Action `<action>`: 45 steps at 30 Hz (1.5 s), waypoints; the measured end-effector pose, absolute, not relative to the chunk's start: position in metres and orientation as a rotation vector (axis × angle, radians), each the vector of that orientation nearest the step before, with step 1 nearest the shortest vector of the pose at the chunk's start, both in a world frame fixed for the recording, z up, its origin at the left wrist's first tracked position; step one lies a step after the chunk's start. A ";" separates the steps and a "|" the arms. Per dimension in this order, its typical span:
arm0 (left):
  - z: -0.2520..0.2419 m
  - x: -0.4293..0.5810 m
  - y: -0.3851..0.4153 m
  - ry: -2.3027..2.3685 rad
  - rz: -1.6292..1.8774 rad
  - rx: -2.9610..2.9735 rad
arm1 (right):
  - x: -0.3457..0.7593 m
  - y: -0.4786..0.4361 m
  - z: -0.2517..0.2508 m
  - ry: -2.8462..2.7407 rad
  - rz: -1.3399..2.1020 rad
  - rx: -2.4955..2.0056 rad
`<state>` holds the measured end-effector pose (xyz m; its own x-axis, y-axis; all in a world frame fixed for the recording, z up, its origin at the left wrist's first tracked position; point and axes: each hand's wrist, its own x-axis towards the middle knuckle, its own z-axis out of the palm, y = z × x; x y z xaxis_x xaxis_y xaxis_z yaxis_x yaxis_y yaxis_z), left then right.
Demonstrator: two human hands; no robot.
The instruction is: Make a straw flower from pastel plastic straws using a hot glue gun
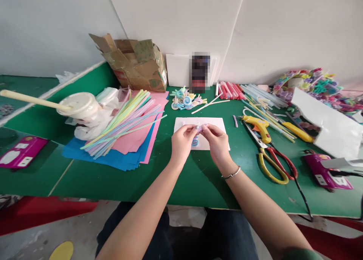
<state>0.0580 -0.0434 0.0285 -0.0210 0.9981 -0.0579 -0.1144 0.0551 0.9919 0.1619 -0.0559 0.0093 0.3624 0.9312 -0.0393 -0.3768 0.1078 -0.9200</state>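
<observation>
My left hand (183,140) and my right hand (217,140) meet over a white board (181,122), with the fingertips of both pinched. Between them is a small lilac strip (202,128), partly hidden by the fingers. Just below the fingertips, a blue coiled piece (195,142) shows against the board. A short purple twisted piece (235,121) lies on the green table to the right of the board. Behind the board is a pile of small pastel coiled pieces (186,100), beside two pale thin sticks (211,105).
To the left, pastel strips (124,123) lie on pink and blue sheets (99,154), near a lidded tub (79,105) and a cardboard box (138,69). At right are a yellow glue gun (259,127), scissors (273,165), a yellow-handled cutter (297,131) and a purple power strip (326,171).
</observation>
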 end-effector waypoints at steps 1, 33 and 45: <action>0.028 0.058 -0.044 1.163 1.239 1.074 | 0.162 -0.056 0.010 -0.670 1.079 -1.041; 0.036 0.064 -0.056 1.220 1.225 1.170 | 0.328 -0.182 -0.003 -1.464 -0.017 -2.560; 0.039 0.059 -0.054 1.244 1.239 1.155 | 0.330 -0.151 0.029 -1.161 0.652 -2.495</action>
<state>0.0595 -0.0541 0.0392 -0.0507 0.9985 -0.0224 -0.0184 0.0215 0.9996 0.3300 -0.1512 0.0287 0.5676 0.7776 -0.2705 0.6355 -0.6227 -0.4566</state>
